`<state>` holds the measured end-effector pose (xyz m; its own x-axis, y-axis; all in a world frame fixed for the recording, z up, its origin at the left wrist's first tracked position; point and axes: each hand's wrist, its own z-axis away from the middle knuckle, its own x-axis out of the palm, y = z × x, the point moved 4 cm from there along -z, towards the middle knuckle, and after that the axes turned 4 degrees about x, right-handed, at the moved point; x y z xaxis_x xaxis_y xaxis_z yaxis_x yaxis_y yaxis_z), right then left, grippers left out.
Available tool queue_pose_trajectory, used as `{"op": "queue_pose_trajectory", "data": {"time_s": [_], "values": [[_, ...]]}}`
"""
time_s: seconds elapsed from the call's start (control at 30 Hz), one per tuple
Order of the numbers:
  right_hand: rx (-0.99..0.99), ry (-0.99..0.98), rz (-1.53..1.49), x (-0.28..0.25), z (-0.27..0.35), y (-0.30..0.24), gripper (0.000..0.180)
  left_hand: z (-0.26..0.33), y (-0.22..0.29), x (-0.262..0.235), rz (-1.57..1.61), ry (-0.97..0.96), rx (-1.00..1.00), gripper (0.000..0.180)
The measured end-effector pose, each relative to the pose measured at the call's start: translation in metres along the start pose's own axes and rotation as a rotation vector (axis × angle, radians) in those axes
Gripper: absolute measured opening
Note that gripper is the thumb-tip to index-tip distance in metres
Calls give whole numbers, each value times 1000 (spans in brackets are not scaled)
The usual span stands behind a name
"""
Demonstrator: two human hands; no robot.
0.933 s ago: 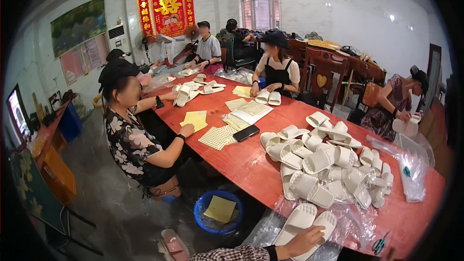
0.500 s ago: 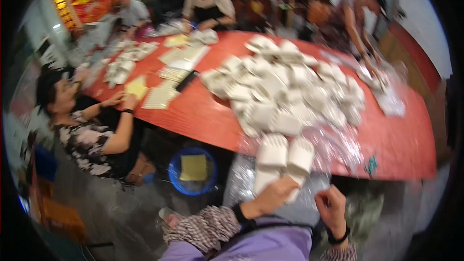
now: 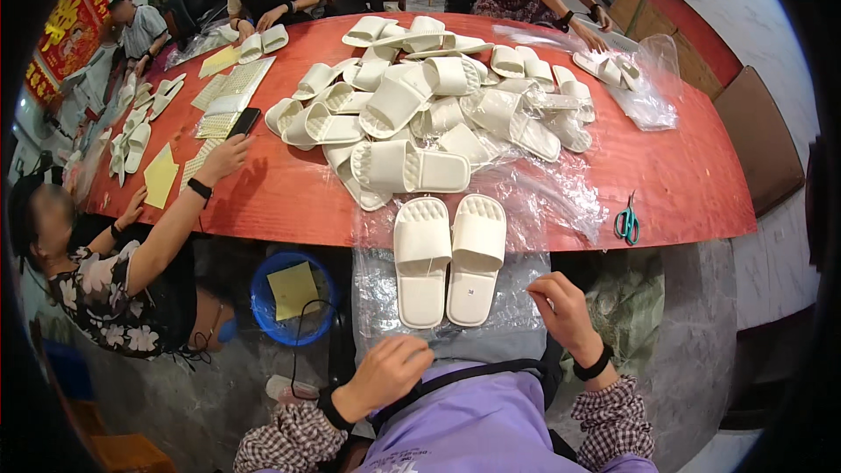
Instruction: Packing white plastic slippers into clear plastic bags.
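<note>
lying at the frame's centre, a white slipper pair (image 3: 449, 258) rests on clear plastic bag (image 3: 455, 315). left hand (image 3: 385, 374) is closed on the bag edge. right hand (image 3: 561, 311) pinches it too.

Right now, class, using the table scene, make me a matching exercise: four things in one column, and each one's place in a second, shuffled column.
Things:
1. pair of white slippers
2. teal scissors
3. blue bucket
4. black phone

Places:
A. on the floor under the table's near edge, a yellow sheet inside
B. on clear plastic at the table's near edge, in front of both hands
C. on the table beside the paper sheets, far left
D. on the bare red tabletop, near the right end

Pairs: 1-B, 2-D, 3-A, 4-C
</note>
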<state>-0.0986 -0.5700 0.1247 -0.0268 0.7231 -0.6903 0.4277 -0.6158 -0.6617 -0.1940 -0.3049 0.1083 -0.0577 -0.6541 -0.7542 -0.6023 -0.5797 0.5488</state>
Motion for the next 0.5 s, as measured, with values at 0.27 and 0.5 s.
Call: {"op": "queue_pose_trajectory", "data": {"time_s": [0.27, 0.5], "values": [[56, -32, -96, 29, -15, 27, 9, 14, -17, 5, 75, -46, -89, 19], [11, -67, -58, 49, -12, 28, 7, 22, -12, 23, 66, -15, 54, 16]]}}
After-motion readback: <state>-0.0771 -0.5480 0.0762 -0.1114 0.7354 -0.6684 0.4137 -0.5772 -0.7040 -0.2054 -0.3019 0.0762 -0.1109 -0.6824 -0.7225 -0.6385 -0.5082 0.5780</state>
